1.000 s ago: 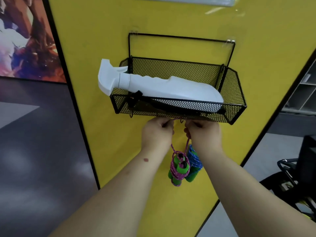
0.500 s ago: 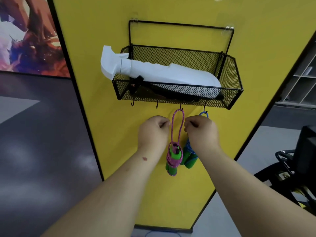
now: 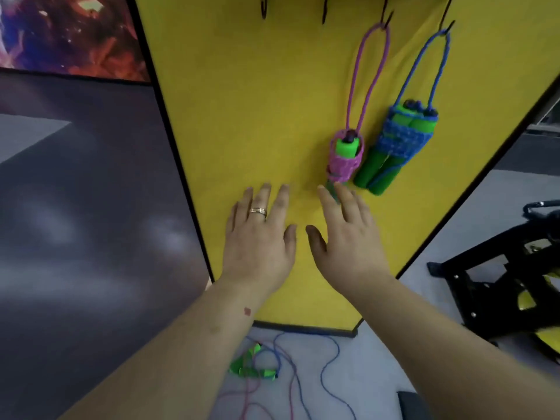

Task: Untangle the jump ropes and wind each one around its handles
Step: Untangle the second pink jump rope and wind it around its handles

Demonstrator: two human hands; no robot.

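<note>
Neither grip is holding anything, the left hand (image 3: 260,234) and right hand (image 3: 348,237) both spreading flat before the yellow panel (image 3: 242,116); the tangled ropes (image 3: 272,368) are lying on the floor below, nearer the left hand.

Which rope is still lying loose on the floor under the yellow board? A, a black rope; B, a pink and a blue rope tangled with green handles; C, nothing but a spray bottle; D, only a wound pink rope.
B: loose pink and blue ropes trail across the floor around green handles, while two wound ropes, the pink bundle and the blue bundle, hang from hooks.
</note>
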